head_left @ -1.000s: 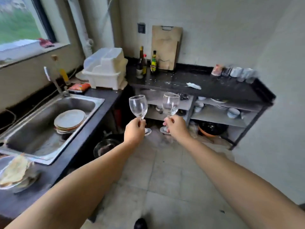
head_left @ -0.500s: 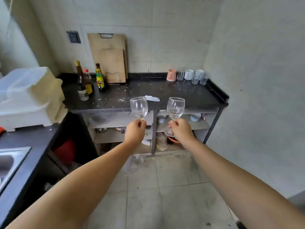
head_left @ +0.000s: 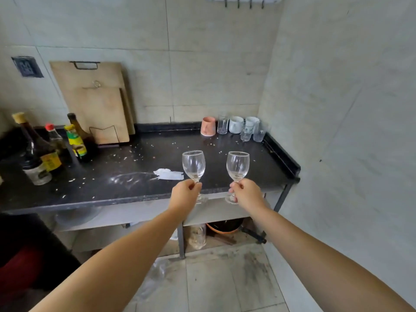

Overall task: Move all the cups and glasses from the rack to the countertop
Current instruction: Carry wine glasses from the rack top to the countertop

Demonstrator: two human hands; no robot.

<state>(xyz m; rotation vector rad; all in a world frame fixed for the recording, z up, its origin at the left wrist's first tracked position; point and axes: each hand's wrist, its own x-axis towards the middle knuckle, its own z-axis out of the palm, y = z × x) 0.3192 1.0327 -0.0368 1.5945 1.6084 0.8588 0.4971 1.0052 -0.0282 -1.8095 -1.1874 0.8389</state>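
Observation:
My left hand [head_left: 185, 194] grips the stem of a clear wine glass [head_left: 193, 164], held upright over the front edge of the black countertop [head_left: 135, 158]. My right hand [head_left: 247, 193] holds a second wine glass [head_left: 237, 165] by its stem, also upright, a short way to the right. In the back right corner of the countertop stand a pink cup [head_left: 208, 126], a clear tumbler [head_left: 222, 124], two white mugs [head_left: 236, 124] and small clear glasses [head_left: 258, 131]. The rack is out of view.
Sauce bottles [head_left: 42, 152] cluster at the counter's left. Wooden cutting boards [head_left: 94, 100] lean on the back wall. A crumpled white scrap [head_left: 168, 174] and crumbs lie mid-counter. Shelves below hold a pan [head_left: 225, 227] and a jar. The right wall stands close.
The view swung right from the sink and came close to the black countertop. Both hands carried the wine glasses forward, now over its front edge.

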